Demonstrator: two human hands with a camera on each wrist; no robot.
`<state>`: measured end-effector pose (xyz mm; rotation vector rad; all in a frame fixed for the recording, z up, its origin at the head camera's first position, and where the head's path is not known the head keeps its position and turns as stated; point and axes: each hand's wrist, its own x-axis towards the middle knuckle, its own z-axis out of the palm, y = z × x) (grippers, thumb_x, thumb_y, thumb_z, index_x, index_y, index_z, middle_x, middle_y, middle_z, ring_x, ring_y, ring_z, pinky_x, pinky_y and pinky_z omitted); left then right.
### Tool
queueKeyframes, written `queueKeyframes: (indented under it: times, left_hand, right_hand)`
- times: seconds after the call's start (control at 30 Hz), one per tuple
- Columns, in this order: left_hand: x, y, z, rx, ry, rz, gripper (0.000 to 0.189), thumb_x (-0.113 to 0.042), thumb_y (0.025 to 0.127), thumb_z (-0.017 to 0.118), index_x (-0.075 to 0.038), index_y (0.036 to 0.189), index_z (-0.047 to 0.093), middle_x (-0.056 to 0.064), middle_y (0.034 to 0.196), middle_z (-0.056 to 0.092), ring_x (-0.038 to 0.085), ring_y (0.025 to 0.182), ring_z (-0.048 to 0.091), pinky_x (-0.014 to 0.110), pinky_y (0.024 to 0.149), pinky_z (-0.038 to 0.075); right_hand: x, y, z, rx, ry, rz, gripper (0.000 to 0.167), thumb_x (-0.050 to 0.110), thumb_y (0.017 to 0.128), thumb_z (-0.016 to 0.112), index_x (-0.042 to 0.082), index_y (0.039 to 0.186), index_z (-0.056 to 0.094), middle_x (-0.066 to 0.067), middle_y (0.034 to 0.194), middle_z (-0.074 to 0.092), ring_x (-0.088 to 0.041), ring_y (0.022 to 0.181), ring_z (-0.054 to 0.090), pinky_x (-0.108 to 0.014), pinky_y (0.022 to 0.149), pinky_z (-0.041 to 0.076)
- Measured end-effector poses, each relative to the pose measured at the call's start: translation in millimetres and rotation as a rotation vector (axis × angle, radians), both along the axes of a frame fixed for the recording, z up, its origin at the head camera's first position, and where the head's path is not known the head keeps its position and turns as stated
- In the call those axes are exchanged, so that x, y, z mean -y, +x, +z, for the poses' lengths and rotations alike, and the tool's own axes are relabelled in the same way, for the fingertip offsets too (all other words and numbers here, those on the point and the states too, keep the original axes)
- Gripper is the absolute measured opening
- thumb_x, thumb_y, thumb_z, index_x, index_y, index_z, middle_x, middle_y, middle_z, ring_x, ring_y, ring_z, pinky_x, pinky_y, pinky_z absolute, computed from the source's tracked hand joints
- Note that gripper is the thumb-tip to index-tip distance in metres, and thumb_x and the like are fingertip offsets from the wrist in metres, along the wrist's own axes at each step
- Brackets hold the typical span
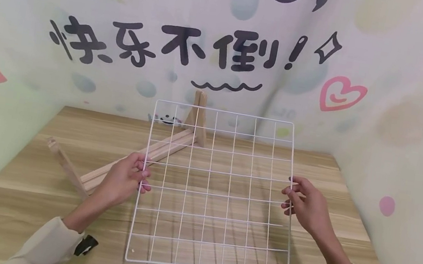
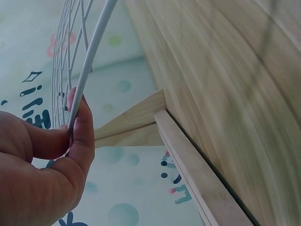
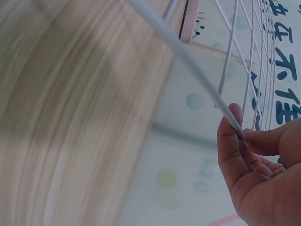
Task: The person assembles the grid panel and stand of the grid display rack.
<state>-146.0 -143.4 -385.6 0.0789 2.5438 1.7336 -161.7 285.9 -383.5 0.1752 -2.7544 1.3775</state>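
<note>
A white wire grid panel point(image 1: 208, 194) is held up over the table between both hands. My left hand point(image 1: 126, 177) pinches its left edge about midway up, thumb against fingers; the left wrist view shows the same hand point(image 2: 51, 160) gripping the rim wire. On the opposite edge my right hand point(image 1: 309, 206) pinches the rim at a similar height, and the right wrist view shows that hand point(image 3: 263, 165) with thumb and fingers round the wire. Behind the panel's left side stands a wooden frame point(image 1: 107, 171), partly seen through the grid.
The frame has one upright end piece point(image 1: 63, 164) at the left and another point(image 1: 201, 121) at the back, joined by a long bar. A wood-grain table point(image 1: 19, 208) lies beneath. A printed backdrop point(image 1: 127, 92) with lettering closes off the back and sides.
</note>
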Motion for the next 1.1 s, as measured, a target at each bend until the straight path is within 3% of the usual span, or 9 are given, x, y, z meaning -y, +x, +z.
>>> queueKeyframes:
  times: [0.37,0.8,1.1]
  left_hand:
    - [-3.4,0.2,9.0,-0.015,0.004,0.022,0.032,0.009,0.099,0.046,0.007,0.131,0.044,0.024,0.106,0.056,0.023,0.077,0.072,0.026,0.065,0.061]
    - [-5.5,0.2,21.7,-0.085,0.045,0.029,0.027,0.013,0.097,0.045,0.006,0.123,0.047,0.021,0.100,0.057,0.023,0.074,0.071,0.029,0.065,0.062]
    - [-5.7,-0.5,27.7,-0.102,0.062,0.037,0.027,0.013,0.097,0.045,0.006,0.123,0.046,0.025,0.103,0.058,0.021,0.073,0.071,0.028,0.066,0.062]
  right_hand:
    - [0.7,0.4,3.3,-0.072,0.028,-0.030,0.033,-0.005,0.099,0.051,-0.009,0.132,0.047,-0.025,0.097,0.066,-0.009,0.064,0.068,-0.027,0.055,0.060]
    - [3.2,2.5,9.7,-0.145,0.031,-0.062,0.030,-0.008,0.099,0.051,-0.006,0.129,0.048,-0.025,0.096,0.067,-0.007,0.063,0.067,-0.025,0.055,0.060]
    - [6.7,3.9,14.4,-0.200,0.034,-0.085,0.029,-0.008,0.098,0.052,-0.007,0.127,0.048,-0.026,0.096,0.067,-0.016,0.063,0.070,-0.024,0.055,0.059]
